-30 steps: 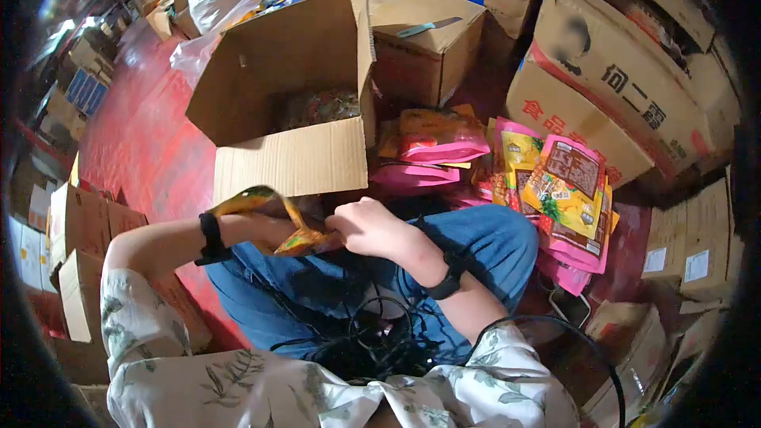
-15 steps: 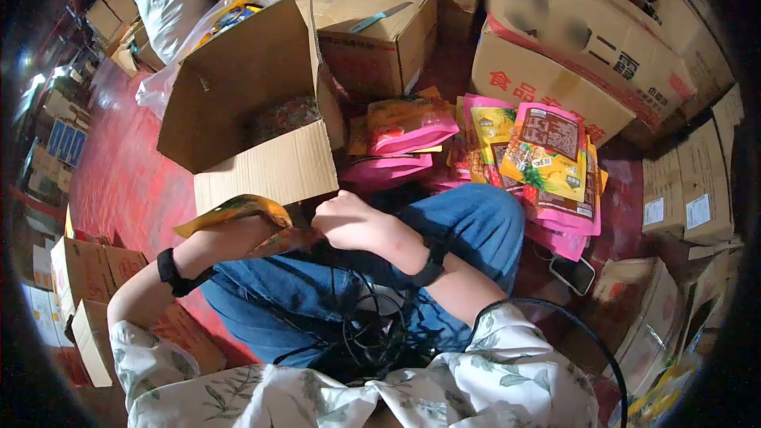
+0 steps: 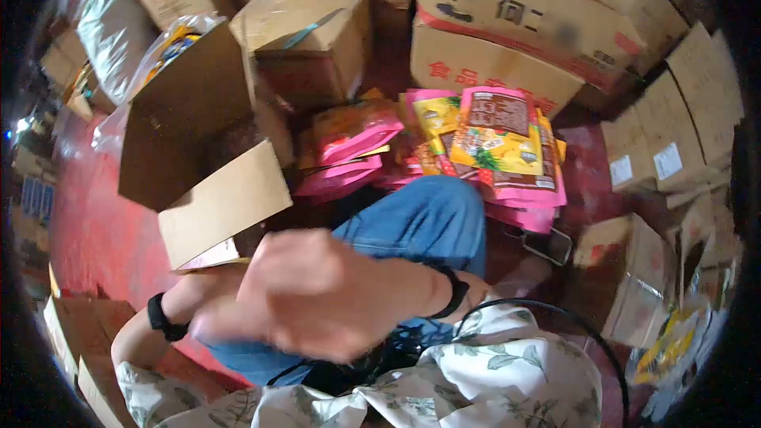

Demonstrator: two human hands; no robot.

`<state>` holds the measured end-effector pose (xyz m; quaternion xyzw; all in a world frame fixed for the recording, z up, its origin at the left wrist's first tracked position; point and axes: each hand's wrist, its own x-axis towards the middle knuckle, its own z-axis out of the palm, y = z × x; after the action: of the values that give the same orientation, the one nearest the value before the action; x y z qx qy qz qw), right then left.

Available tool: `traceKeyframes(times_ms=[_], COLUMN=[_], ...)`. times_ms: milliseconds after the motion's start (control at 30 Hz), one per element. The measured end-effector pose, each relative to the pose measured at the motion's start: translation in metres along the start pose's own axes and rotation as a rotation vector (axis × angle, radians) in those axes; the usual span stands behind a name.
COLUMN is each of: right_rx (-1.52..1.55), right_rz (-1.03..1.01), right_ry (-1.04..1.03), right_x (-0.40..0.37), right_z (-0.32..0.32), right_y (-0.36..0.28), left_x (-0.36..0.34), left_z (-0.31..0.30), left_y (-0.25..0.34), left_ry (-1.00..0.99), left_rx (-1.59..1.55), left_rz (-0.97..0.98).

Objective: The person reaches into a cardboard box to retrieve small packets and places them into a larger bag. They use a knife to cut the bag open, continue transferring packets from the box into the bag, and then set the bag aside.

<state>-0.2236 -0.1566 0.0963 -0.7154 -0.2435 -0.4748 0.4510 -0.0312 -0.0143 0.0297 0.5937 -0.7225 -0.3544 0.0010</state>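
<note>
My right hand [image 3: 309,293] is raised close to the camera, in front of my left hand. It is smeared by motion, so I cannot make out its fingers or anything in them. Most of my left hand [image 3: 212,287] is hidden behind it, over my lap. The thin edge of a yellow-brown snack pouch [image 3: 216,266] shows along the left hand, which still grips it. Just beyond stands an open cardboard box [image 3: 186,115], its front flap [image 3: 226,206] folded out towards me. A white-pink piece [image 3: 216,254] shows below the flap.
Pink and yellow pouches [image 3: 499,143] lie piled ahead, with more pink-edged pouches [image 3: 353,143] left of them. A knife [image 3: 311,29] rests on a closed carton [image 3: 317,55]. A phone [image 3: 547,246] lies right of my knee. Cartons [image 3: 507,8] surround the area.
My right hand has risen from beside the pouch towards the camera and now covers much of my left hand. The view has turned, shifting the boxes and pouches leftward.
</note>
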Motion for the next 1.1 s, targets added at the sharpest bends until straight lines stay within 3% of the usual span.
traceKeyframes(times_ms=[67,133,200,300,433,500,667,733,867,933,1000,1033,1067,1100], right_rx=[0.336,0.207,0.451,0.393,0.255,-0.029,-0.382,-0.584,-0.542,-0.550,-0.498,-0.534,-0.575,-0.586], right_rz=[-0.111,-0.200,-0.522,-0.326,-0.246,-0.122,0.242,0.201,0.284,0.252,0.267,0.257,0.245,0.265], right_ry=[0.087,0.109,0.588,0.337,-0.102,-0.160,-0.035,0.001,-0.209,-0.181,-0.186,-0.201,-0.231,-0.267], right_x=[0.010,0.014,0.038,0.018,0.011,0.001,-0.011,-0.027,-0.051,-0.050,-0.051,-0.049,-0.049,-0.050], right_z=[-0.001,0.002,0.033,0.005,-0.025,-0.020,0.008,0.024,0.034,0.034,0.032,0.029,0.028,0.029], right_y=[-0.017,-0.028,-0.022,-0.029,-0.015,-0.016,0.029,0.065,0.105,0.110,0.110,0.108,0.106,0.106], left_x=[0.002,0.009,0.012,0.017,0.023,0.023,0.018,0.022,0.021,0.014,0.001,-0.004,-0.014,-0.020], left_z=[0.000,-0.003,-0.006,-0.012,-0.020,-0.024,-0.033,-0.038,-0.045,-0.055,-0.074,-0.072,-0.082,-0.086], left_y=[-0.005,-0.011,-0.018,-0.026,-0.033,-0.032,-0.025,-0.024,-0.023,-0.019,-0.003,-0.017,-0.006,-0.015], left_ry=[0.003,0.013,0.033,0.039,0.028,0.022,0.009,0.006,0.050,0.109,0.202,0.332,0.399,0.484], left_rx=[-0.008,0.010,0.028,0.058,0.086,0.102,0.129,0.143,0.145,0.142,-0.044,-0.072,0.063,-0.181], left_rz=[-0.050,-0.088,-0.138,-0.186,-0.211,-0.203,-0.201,-0.181,-0.196,-0.219,-0.213,-0.076,-0.235,-0.205])
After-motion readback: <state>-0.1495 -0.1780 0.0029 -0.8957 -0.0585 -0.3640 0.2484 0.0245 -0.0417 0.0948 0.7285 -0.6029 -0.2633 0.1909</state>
